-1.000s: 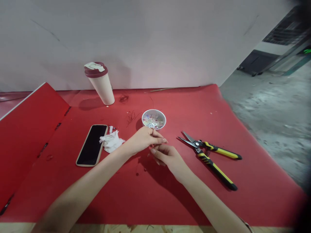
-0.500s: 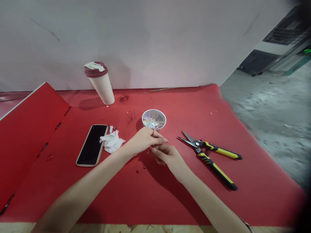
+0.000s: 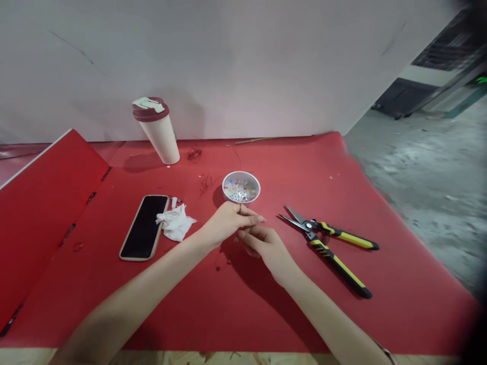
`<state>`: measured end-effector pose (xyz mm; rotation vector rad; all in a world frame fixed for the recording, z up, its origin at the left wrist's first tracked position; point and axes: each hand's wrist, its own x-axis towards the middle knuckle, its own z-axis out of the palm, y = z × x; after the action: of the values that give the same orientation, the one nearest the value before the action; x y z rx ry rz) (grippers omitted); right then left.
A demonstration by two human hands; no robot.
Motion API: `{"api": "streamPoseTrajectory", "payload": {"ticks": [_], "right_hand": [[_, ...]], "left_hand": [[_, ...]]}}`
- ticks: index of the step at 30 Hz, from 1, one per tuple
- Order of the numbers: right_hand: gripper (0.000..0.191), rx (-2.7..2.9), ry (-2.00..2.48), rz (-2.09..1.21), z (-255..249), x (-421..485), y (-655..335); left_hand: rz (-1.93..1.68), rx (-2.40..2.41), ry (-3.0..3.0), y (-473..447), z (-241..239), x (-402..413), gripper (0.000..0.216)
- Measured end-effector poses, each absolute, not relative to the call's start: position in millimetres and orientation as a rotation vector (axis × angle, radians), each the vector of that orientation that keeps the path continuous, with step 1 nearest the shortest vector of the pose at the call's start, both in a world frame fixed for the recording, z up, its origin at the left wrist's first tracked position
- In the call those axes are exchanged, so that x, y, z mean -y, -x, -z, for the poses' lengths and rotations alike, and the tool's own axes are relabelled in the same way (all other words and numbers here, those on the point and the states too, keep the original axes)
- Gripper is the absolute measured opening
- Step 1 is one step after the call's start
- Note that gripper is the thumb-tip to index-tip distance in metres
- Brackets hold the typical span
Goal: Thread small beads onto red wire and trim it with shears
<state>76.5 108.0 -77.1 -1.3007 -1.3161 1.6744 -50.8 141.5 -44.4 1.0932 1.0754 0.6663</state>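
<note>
My left hand (image 3: 231, 221) and my right hand (image 3: 263, 243) are brought together over the red table, just in front of a small white bowl (image 3: 241, 201) of pale, multicoloured beads (image 3: 243, 186). Thumb and fingers of each hand are pinched closed. Whatever they hold is very small and mostly hidden by the fingertips; I cannot make it out. Below the hands show two small dark red beads (image 3: 218, 268), whose thread, if there is one, blends into the red surface. To the right lie shears (image 3: 309, 226) with yellow and black handles, blades apart.
A phone (image 3: 143, 228) lies at left with a crumpled white tissue (image 3: 176, 223) against it. Behind stands a cream cup (image 3: 162, 137) with a maroon lid. Tangled red thread (image 3: 194, 154) lies near the cup. A red hinged panel (image 3: 49, 213) slants up at far left.
Both hands have shifted very slightly to the right and stay pinched together. The small dark beads below them have moved a little right too. Everything else looks the same.
</note>
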Motion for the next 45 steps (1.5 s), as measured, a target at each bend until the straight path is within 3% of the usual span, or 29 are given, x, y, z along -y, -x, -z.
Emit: {"api": "streamPoseTrajectory", "payload": {"ticks": [10, 19, 23, 29, 34, 45], "right_hand": [[0.031, 1.284, 1.25, -1.673, 79.2, -109.2, -79.5], [0.025, 0.934, 1.142, -1.521, 75.6, -117.0, -89.6], [0.025, 0.884, 1.151, -1.472, 75.9, -115.0, -89.3], [0.025, 0.987, 1.203, -1.421, 77.0, -106.8, -83.3], [0.028, 1.048, 1.212, -1.362, 77.0, -104.9, -80.7], [0.024, 1.075, 1.252, -1.356, 79.6, -103.6, -79.9]], "left_hand": [[-0.639, -1.064, -1.299, 54.1, 48.5, -145.4, 0.028], [-0.586, -1.704, -2.086, 60.4, 15.0, -95.6, 0.028], [-0.521, -1.841, -2.396, 65.1, 41.6, -80.8, 0.038], [-0.904, -1.713, -2.57, 59.8, 84.2, -80.8, 0.031], [-1.093, -1.68, -2.713, 58.0, 90.0, -79.7, 0.027], [-0.967, -1.713, -2.699, 60.1, 92.8, -75.0, 0.023]]}}
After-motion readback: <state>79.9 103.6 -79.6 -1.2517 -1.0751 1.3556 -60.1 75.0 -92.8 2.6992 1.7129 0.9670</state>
